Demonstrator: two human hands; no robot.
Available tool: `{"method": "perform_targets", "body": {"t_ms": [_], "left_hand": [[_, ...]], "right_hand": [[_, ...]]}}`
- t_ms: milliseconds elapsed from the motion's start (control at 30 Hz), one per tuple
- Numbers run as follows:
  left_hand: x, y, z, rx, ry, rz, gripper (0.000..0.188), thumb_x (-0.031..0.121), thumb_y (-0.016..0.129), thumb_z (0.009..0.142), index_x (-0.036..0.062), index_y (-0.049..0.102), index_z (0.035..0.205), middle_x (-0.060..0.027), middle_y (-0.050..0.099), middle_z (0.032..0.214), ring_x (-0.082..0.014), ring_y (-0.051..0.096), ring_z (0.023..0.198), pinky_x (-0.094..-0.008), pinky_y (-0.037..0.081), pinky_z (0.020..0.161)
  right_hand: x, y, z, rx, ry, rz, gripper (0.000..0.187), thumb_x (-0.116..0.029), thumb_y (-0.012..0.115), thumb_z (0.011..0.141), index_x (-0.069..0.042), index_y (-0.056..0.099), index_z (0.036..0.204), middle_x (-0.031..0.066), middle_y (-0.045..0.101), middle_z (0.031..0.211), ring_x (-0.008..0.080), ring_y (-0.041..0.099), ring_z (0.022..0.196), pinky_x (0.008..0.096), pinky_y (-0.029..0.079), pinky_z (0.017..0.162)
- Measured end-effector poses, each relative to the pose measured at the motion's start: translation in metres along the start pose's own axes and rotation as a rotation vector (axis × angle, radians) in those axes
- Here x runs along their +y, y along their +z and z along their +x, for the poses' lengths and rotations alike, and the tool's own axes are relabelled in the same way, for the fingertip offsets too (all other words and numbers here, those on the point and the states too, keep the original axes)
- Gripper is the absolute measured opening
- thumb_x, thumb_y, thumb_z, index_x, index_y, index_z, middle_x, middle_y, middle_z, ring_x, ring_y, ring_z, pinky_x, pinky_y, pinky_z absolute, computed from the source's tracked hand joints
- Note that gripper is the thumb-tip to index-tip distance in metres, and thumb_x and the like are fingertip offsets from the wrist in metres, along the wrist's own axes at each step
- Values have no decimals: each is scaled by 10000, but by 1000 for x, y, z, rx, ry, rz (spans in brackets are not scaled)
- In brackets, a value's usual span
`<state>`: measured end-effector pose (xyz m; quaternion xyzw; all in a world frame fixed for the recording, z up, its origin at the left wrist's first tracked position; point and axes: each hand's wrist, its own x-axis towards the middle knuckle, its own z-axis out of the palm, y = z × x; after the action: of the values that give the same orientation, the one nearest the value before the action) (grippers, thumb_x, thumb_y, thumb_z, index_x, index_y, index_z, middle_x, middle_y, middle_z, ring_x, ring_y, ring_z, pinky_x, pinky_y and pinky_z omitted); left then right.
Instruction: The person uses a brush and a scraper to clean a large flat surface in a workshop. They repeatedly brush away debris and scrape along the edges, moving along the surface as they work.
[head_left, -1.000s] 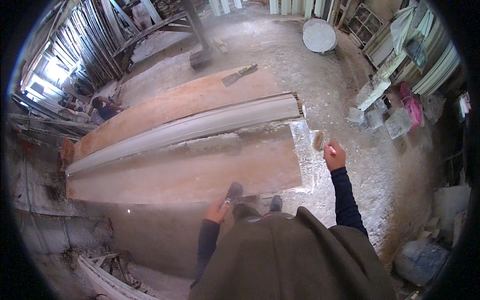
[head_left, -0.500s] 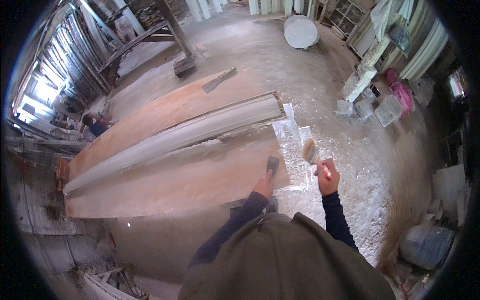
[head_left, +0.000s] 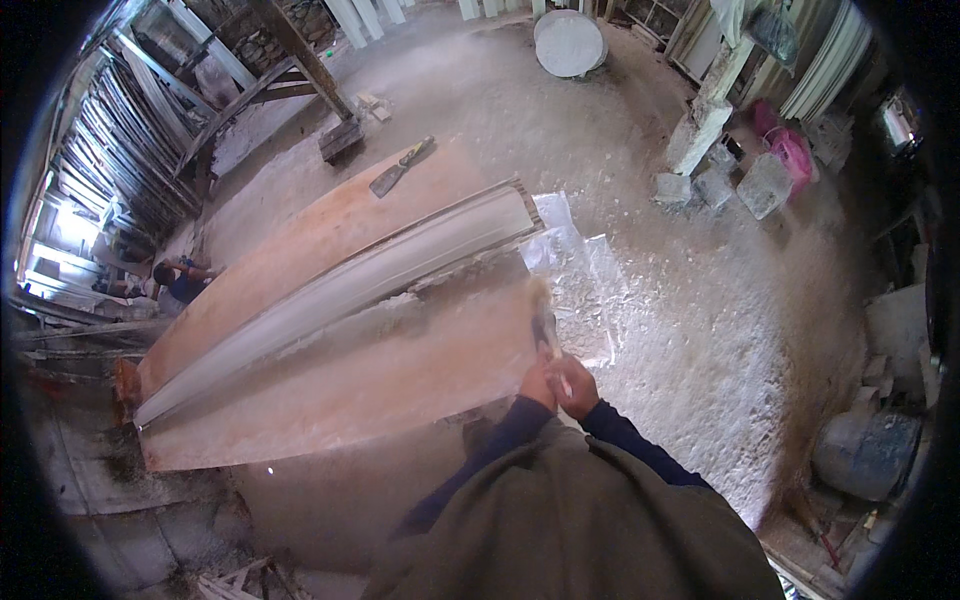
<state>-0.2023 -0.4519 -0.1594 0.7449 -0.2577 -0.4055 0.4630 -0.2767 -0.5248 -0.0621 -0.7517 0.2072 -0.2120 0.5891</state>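
Both my hands are together at the near right end of a long orange-brown board [head_left: 430, 345]. My left hand [head_left: 538, 386] is closed around a dark flat scraper [head_left: 548, 330], now partly covered and blurred. My right hand [head_left: 576, 388] grips a paintbrush [head_left: 540, 294], its pale bristles smeared by motion against the scraper. A long white moulding [head_left: 400, 262] runs lengthwise along the board, with rough white residue beside its near edge. Beyond it, a second scraper [head_left: 402, 167] with a dark and yellow handle lies on the board.
White-splattered sheeting [head_left: 585, 265] lies on the floor off the board's right end. A white round drum [head_left: 570, 44] is at the back. Pale blocks [head_left: 764, 187] sit by a post at right, and a blue-grey barrel [head_left: 868, 455] lower right. Another person [head_left: 182, 280] is low down at far left.
My right hand has brought the brush left from over the floor to the scraper in my left hand. The whole view has shifted slightly.
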Motion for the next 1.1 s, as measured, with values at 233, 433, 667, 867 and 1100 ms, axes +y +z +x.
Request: {"method": "perform_targets", "body": {"t_ms": [233, 433, 667, 867, 1100], "left_hand": [[2, -5, 2, 0, 36, 51, 444, 190, 399, 819, -7, 346, 1214, -209, 497, 1090, -348, 509, 955, -402, 418, 777], [0, -21, 0, 42, 0, 73, 445, 198, 399, 821, -2, 345, 1215, -201, 501, 1085, -341, 512, 951, -400, 421, 776], [5, -22, 16, 1, -6, 88, 445, 208, 399, 824, 4, 344, 1216, -191, 506, 1079, -332, 515, 946, -398, 423, 775], [5, -26, 12, 14, 13, 87, 446, 216, 399, 826, 9, 343, 1217, -182, 510, 1074, -325, 518, 942, -396, 425, 774], [8, -33, 14, 4, -8, 90, 446, 226, 400, 829, 16, 342, 1218, -172, 515, 1068, -317, 521, 938, -394, 428, 773]], "right_hand": [[5, 2, 22, -260, -153, -178, 165, -192, 542, 771, -43, 567, 837, 148, 561, 859, 314, 522, 850, 359, 395, 793], [-28, 9, 7, -291, -287, -69, 117, -150, 537, 770, -54, 570, 829, 201, 521, 989, 357, 437, 1025, 385, 300, 939], [-17, 8, 30, -395, 105, 33, 183, -162, 526, 793, -46, 564, 929, 133, 550, 1013, 303, 418, 1094, 397, 306, 920], [6, 24, 17, -116, 8, 53, 147, -154, 533, 802, -31, 530, 883, 104, 540, 905, 202, 481, 903, 380, 323, 880], [-14, 28, 2, -94, -228, 46, 161, -127, 499, 811, -9, 516, 919, 102, 545, 821, 185, 516, 841, 307, 397, 793]]}}
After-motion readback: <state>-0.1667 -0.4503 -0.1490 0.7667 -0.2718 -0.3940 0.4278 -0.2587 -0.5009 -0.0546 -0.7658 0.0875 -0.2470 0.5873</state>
